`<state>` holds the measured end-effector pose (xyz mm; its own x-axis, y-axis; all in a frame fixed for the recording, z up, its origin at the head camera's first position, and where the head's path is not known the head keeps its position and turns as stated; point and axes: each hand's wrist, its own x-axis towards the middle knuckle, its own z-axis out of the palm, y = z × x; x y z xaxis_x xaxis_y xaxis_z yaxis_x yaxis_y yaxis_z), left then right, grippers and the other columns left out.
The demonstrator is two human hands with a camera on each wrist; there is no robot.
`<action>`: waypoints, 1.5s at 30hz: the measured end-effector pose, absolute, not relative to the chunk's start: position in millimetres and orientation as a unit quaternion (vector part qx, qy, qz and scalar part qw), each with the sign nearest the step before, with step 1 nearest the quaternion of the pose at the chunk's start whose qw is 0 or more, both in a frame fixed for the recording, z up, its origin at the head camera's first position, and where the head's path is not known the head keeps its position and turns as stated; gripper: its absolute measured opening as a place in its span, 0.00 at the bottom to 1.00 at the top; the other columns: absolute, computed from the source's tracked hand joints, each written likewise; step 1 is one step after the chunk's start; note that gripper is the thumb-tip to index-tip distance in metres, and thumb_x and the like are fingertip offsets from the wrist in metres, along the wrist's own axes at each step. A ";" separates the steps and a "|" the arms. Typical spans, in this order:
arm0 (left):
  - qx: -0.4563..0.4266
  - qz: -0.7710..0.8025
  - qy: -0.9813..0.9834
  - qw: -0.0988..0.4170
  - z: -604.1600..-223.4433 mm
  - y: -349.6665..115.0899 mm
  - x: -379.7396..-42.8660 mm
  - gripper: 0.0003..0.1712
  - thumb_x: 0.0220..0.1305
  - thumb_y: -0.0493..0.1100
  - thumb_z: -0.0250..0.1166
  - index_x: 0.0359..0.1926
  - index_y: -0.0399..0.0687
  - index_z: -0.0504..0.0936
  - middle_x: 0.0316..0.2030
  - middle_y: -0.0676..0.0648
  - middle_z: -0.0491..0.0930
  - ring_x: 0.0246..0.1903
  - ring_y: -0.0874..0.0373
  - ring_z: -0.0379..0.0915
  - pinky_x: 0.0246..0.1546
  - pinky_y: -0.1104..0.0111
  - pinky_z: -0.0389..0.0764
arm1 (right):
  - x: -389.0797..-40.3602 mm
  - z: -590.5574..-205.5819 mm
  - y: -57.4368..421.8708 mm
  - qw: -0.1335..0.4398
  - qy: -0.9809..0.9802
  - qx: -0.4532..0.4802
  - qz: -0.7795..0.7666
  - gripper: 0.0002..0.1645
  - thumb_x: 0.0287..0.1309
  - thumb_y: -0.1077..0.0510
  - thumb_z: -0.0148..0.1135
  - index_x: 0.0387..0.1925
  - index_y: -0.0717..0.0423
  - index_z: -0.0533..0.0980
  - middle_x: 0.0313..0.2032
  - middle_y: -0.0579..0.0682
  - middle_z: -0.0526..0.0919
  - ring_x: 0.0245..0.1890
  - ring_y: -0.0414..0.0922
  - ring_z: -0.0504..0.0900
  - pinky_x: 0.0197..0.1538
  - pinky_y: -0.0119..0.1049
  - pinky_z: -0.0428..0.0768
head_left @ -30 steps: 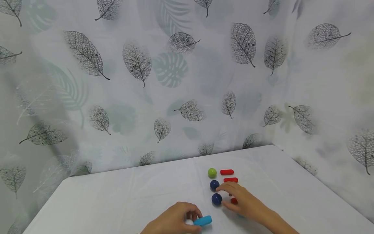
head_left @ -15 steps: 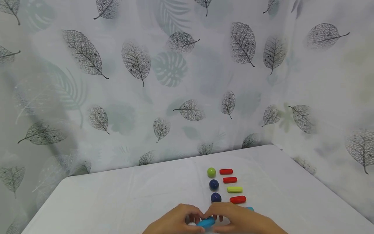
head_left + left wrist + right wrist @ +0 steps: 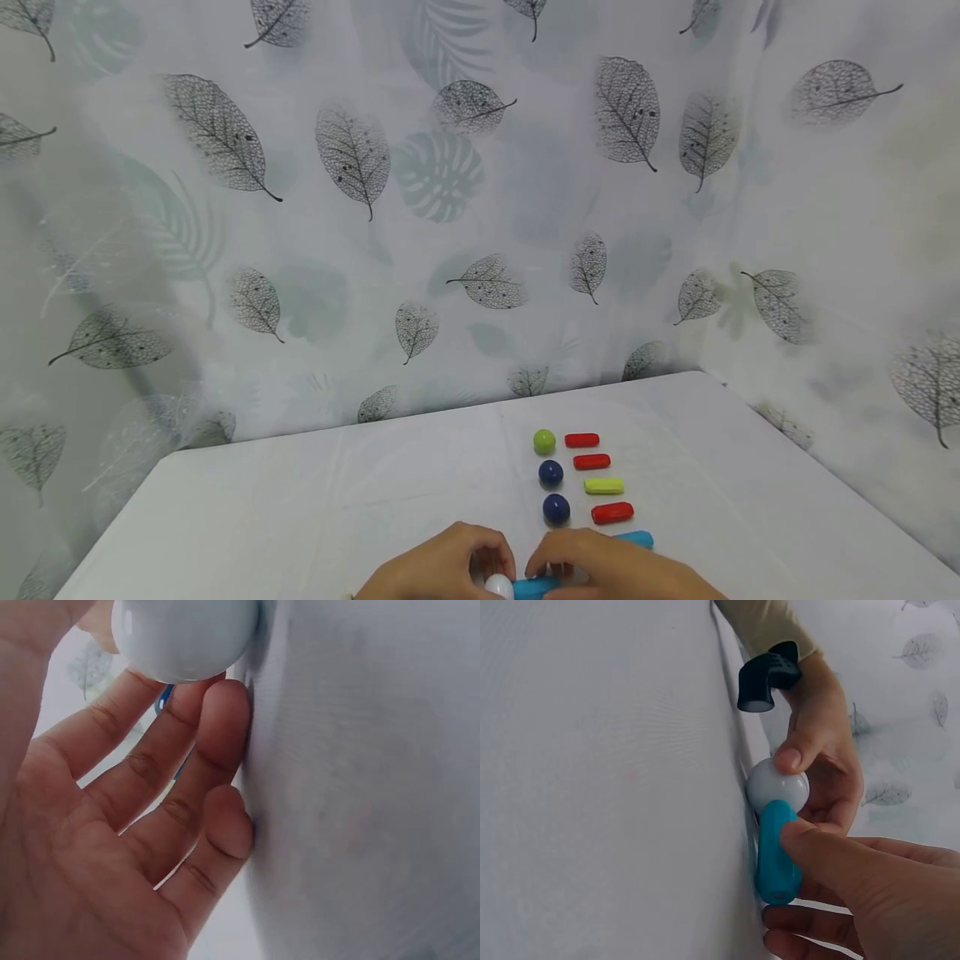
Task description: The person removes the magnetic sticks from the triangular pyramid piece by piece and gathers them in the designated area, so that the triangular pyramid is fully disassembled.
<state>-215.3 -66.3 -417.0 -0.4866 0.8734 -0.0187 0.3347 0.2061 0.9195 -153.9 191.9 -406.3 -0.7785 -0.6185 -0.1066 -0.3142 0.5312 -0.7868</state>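
At the table's near side, my left hand [image 3: 438, 568] holds a glossy white ball [image 3: 498, 586] between thumb and fingers. The ball fills the top of the left wrist view, beside the bent fingertips [image 3: 227, 712]. Just right of it, my right hand [image 3: 615, 568] pinches a short blue stick [image 3: 778, 859], thumb on one side and fingers on the other. In the right wrist view the stick's end overlaps the white ball [image 3: 769, 780], and both sit low at the tabletop. Part of the stick is hidden behind the right fingers in the head view.
Beyond the hands, a green ball [image 3: 544, 442] and two dark blue balls [image 3: 557, 509] form a column. Beside them runs a column of sticks: red [image 3: 612, 512], yellow [image 3: 603, 486] and another blue [image 3: 637, 539]. A leaf-print curtain [image 3: 480, 208] hangs behind the white table [image 3: 262, 500].
My right hand has come from over the column of sticks toward the left hand and taken hold of the near blue stick. That stick now lies straighter beside the ball. The left hand barely moved.
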 end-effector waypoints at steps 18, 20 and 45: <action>0.431 0.466 0.722 0.275 -420.8 -64.6 -215.1 0.09 0.58 0.39 0.69 0.40 0.42 0.84 0.31 0.60 0.79 0.28 0.72 0.72 0.34 0.75 0.78 | -164.8 -414.2 190.2 0.175 0.839 -0.386 -0.341 0.14 0.70 0.48 0.53 0.53 0.42 0.77 0.44 0.30 0.78 0.43 0.27 0.73 0.48 0.26 0.77; 0.431 0.467 0.721 0.278 -420.6 -63.4 -214.2 0.09 0.58 0.39 0.69 0.40 0.42 0.84 0.31 0.60 0.79 0.28 0.72 0.72 0.34 0.75 0.78 | -165.2 -415.2 192.4 0.179 0.844 -0.382 -0.333 0.14 0.68 0.48 0.56 0.53 0.42 0.77 0.43 0.30 0.78 0.43 0.26 0.73 0.47 0.26 0.77; 0.427 0.431 0.748 0.268 -414.5 -65.0 -213.7 0.07 0.60 0.43 0.69 0.38 0.47 0.83 0.28 0.63 0.75 0.27 0.72 0.69 0.32 0.78 0.75 | -143.8 -415.7 256.2 0.111 0.851 -0.407 -0.314 0.22 0.60 0.48 0.65 0.54 0.48 0.76 0.45 0.37 0.77 0.43 0.29 0.71 0.42 0.27 0.78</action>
<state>-213.7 -65.0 -414.5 -0.4909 0.8706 -0.0333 0.4087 0.2639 0.8737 -143.8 256.2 -415.7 -0.6450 -0.7612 0.0670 -0.6224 0.4725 -0.6240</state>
